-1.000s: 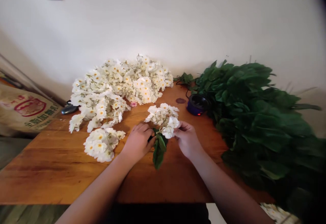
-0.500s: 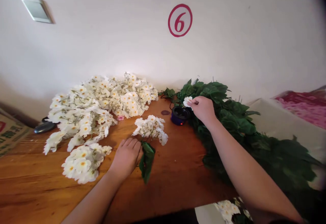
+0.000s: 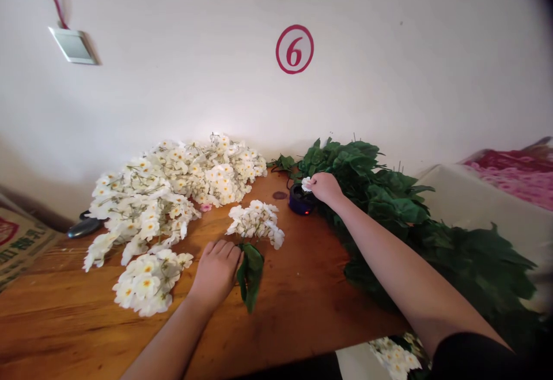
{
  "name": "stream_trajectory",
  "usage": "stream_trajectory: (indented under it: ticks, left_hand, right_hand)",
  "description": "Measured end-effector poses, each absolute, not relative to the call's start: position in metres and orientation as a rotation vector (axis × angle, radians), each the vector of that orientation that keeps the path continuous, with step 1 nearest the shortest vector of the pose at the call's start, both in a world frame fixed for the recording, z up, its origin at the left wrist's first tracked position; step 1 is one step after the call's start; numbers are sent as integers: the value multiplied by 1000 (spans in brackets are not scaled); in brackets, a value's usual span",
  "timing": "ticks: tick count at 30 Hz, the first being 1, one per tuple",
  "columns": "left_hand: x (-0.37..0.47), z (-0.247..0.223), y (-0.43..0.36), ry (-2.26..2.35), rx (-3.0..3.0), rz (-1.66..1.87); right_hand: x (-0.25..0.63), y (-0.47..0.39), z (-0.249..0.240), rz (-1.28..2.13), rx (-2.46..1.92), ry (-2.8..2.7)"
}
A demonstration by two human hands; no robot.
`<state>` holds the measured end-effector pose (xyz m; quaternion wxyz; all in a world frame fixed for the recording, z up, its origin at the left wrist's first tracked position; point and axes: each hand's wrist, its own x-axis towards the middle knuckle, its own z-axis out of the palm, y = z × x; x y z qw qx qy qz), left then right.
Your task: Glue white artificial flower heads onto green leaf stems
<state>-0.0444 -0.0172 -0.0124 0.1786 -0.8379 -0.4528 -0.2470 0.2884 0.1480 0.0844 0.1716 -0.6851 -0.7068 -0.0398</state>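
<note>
My left hand [image 3: 218,270] is closed round the stem of a white flower spray [image 3: 256,223], whose green leaves [image 3: 250,273] hang beside the fingers. Between the fingertips of my right hand [image 3: 326,189], a small white flower [image 3: 306,184] is pinched at the rim of a dark blue round pot [image 3: 298,202] with a red light on its front. What lies inside the pot is mostly hidden by the flower and fingers. One separate white flower cluster [image 3: 147,285] lies left of my left hand.
A large heap of white flowers [image 3: 173,184] covers the table's back left. Green leaves [image 3: 380,190] are piled behind and right of the pot. A black object [image 3: 85,227] lies at far left, and more white flowers [image 3: 395,358] are below the table's front edge.
My right hand has moved slightly left and down with the small flower, closer to the pot. The view has tilted a little upward. My left hand still holds the spray.
</note>
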Motion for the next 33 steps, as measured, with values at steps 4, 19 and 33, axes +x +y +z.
stream_trajectory:
  ticks: [4,19,33]
  left_hand:
    - [-44,-12,-17,-1301,-2406,-665]
    - [-44,-8,-18,-1394,-2482,-543]
    - [-40,1,-30,-1571,-2593,-423]
  right_hand:
    - [288,147,85,-90,-1961,-2037]
    - [288,149,83,8,-1969,-1982]
    - [241,82,94,754,-1343,-1426]
